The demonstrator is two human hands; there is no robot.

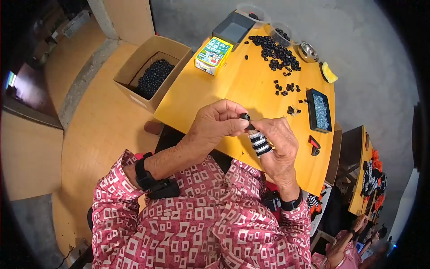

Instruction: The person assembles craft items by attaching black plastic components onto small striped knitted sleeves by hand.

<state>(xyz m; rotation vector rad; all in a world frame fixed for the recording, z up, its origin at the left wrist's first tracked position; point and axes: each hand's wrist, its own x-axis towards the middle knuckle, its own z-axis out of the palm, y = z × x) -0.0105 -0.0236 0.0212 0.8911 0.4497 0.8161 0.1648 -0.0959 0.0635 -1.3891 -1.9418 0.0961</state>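
Observation:
Above the near edge of the yellow table, my left hand [220, 120] pinches a small round black part [245, 116] between thumb and fingers. My right hand [278, 138] meets it from the right, its fingertips closed at the lower side of the same part. A black-and-white striped band [260, 143] is wrapped around a finger of my right hand. Whether the part is one piece or two cannot be made out, as the fingertips cover much of it.
Loose black parts [275, 51] lie across the table [179, 101]. A black tray [319, 110] of small shiny pieces and a red-and-black tool [315, 145] are at right. A cardboard box [174, 76] of black parts stands left, near a yellow box [213, 56] and grey bin [233, 29].

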